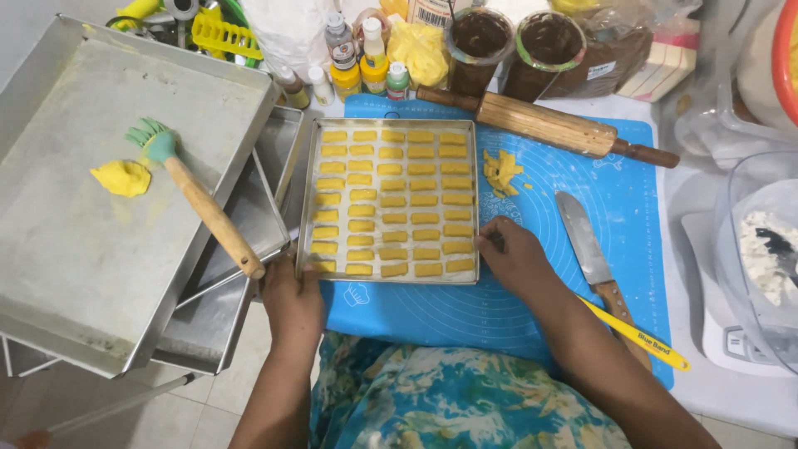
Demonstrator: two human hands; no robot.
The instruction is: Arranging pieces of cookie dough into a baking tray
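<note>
A square metal baking tray (306,208) lies on a blue silicone mat (632,199), filled with several rows of small yellow dough rectangles (392,199). My left hand (291,303) grips the tray's near left corner. My right hand (515,254) holds the tray's right edge near the front corner. Both hands are closed on the tray's rim.
A large empty tray (100,249) to the left holds a wooden-handled silicone brush (199,199) and a yellow dough lump (122,177). Dough scraps (501,170), a rolling pin (549,125) and a knife (586,245) lie on the mat. Bottles and jars stand behind. A flour container (769,249) stands right.
</note>
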